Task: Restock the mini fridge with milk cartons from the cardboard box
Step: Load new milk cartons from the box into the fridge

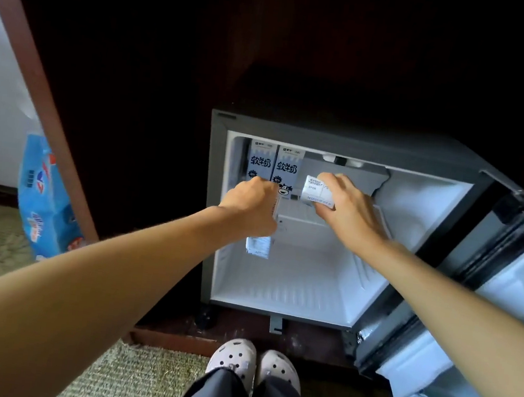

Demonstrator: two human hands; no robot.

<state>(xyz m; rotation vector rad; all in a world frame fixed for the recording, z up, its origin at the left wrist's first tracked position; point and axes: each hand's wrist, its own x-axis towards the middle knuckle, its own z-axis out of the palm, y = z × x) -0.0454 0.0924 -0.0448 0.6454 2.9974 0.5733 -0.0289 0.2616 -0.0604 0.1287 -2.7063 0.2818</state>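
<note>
The mini fridge (327, 130) stands open, its door (504, 291) swung out toward 4 o'clock. Two milk cartons already stand upright at 10 o'clock of the cavity: the outer carton (260, 162) by the left wall and the inner carton (287, 168) just beside it. The left hand (252, 203) is curled round a third carton (258, 247), held upright in front of that pair with its lower end hanging below the edge of the white shelf (300, 225). The right hand (347, 208) pinches a fourth carton (317, 191), tipped on its side at 12 o'clock of the cavity, just right of the inner carton. The step in hand looks like seating both on the shelf. To do it well, the fourth carton probably wants turning upright, then sliding left to close the row. The third carton needs lifting until its base clears the shelf lip before it goes in. Placing them one at a time seems wise, since the hands are close and a knock could topple the standing pair. The cardboard box is not in view; a blue package (44, 203) leans at 9 o'clock.
</note>
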